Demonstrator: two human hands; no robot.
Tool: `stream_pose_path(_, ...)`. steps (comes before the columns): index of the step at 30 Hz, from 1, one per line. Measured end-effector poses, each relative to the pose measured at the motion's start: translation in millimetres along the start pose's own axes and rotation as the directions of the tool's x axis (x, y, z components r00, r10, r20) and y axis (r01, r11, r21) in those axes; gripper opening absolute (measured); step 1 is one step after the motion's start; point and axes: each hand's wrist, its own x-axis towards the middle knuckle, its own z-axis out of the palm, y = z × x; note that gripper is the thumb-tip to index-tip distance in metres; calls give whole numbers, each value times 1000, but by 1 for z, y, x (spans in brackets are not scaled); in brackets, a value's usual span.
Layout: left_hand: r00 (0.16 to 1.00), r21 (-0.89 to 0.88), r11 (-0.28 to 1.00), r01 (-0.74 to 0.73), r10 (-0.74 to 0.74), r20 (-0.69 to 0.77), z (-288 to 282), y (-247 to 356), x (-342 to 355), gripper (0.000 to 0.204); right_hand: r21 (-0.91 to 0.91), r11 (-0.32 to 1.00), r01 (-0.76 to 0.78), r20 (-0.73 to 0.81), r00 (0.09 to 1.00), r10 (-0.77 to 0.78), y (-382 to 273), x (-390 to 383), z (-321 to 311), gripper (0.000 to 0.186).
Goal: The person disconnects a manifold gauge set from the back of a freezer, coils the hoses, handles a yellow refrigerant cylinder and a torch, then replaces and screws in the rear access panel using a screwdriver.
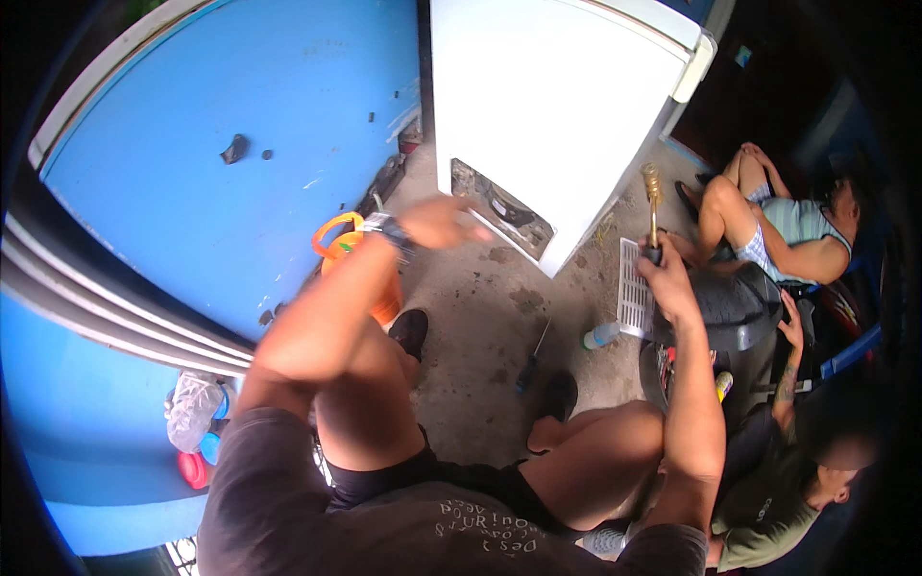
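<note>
Here in the head view, the right hand (pixel 669 283) has its fingers clamped on the black handle of a tool (pixel 654 213), and what a look to it: metal shaft rising out of the grip, brass-coloured head beyond the fingertips, pointing away from the person! Over to the left hand (pixel 437 223), badly blurred, stretched in front of the fridge (pixel 557 115); whether those fingers are apart or together, I cannot tell. Just beyond them, the opening (pixel 509 206) at the foot of the fridge shows dark parts inside; contact is too blurred to call.

Back to the right fingers: just left of them, a white grille (pixel 634 288) lies on the floor (pixel 480 336), and a bottle (pixel 601 336) sits closer in to the person. Between the hands, nearer the person, there's a screwdriver (pixel 528 370) down there too. Left of the left fingers, an orange bucket (pixel 388 302), partly hidden by the forearm. And well right of the right fingers, a seated person (pixel 802 230)!
</note>
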Motion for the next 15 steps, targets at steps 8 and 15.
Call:
stream_pose_path(8, 964, -62, 966, 250, -255, -79, 59, -184, -118, 54, -428, 892, -145, 171, 956, 238, 118, -154, -91, 34)
stream_pose_path(15, 874, -43, 873, 485, -483, 60, 83, -183, -98, 41, -470, 715, -517, -79, 832, 550, 233, -217, -124, 61)
